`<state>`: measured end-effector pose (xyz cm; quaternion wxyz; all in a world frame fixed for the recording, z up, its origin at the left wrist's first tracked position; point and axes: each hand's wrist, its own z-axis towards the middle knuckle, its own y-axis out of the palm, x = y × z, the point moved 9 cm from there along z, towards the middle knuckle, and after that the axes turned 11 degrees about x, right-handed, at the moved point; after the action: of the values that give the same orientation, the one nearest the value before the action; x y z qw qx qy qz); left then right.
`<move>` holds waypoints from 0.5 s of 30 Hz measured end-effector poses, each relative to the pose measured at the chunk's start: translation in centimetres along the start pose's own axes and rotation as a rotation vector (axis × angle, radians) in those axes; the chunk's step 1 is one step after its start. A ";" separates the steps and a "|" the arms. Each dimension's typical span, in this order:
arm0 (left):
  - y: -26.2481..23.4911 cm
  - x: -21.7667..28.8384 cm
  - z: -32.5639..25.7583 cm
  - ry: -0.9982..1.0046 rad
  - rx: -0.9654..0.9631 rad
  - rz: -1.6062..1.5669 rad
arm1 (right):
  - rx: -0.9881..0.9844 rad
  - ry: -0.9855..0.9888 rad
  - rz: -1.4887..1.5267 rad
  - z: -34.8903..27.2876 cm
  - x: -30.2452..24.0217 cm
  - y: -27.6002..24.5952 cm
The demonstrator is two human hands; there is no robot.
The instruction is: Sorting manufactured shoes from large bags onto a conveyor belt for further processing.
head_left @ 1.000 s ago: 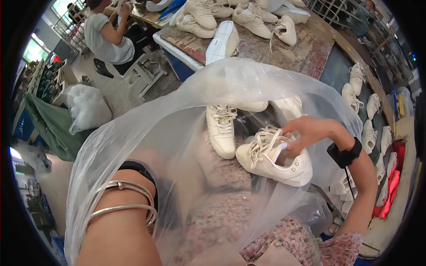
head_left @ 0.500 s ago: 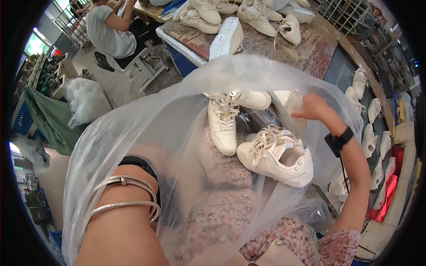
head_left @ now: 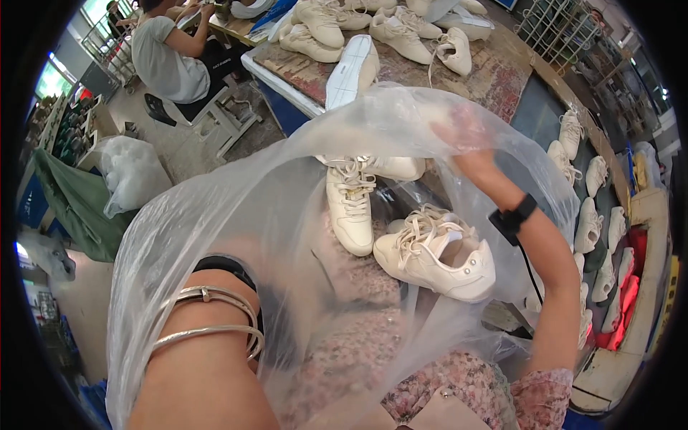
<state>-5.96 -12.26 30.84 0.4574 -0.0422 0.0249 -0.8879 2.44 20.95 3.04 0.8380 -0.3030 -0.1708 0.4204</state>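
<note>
A large clear plastic bag [head_left: 179, 215] spreads open over my lap and my floral clothing. In its mouth lie several cream lace-up sneakers: one sneaker [head_left: 350, 211] points toward me, another sneaker [head_left: 448, 261] rests on its side at the right, and a third sneaker [head_left: 401, 168] lies behind the first. My left arm, with bangles and a black band, reaches into the bag; my left hand [head_left: 240, 247] is blurred by the plastic and its fingers are hidden. My right hand [head_left: 466, 132] is raised under the bag's far edge, smeared by motion and film. Whether it grips anything is unclear.
A worn table [head_left: 473, 89] ahead bears a pile of cream sneakers [head_left: 319, 29]. More sneakers [head_left: 589, 222] line a belt at the right, near a red-pink item [head_left: 628, 315]. A person [head_left: 168, 57] sits at the far left. A stuffed clear bag [head_left: 132, 168] and green cloth [head_left: 79, 204] are left.
My right hand has moved up and away from me, under the plastic at the bag's far edge. The pale shoe beside it is no longer plainly visible there. The view has shifted slightly.
</note>
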 end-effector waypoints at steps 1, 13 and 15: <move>0.1 0.2 -0.1 0.017 0.002 0.005 | 0.001 0.002 -0.004 0.2 -0.7 0.1; 0.4 0.9 0.6 0.030 -0.025 0.017 | -0.188 -0.510 0.286 2.4 -12.8 1.2; 0.8 0.8 1.0 0.035 -0.061 -0.022 | -0.227 -0.478 0.344 3.7 -15.7 0.4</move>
<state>-5.64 -13.42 31.80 0.4457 -0.0407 0.0594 -0.8923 -9.08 9.78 5.08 0.6517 -0.3116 -0.3550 0.5935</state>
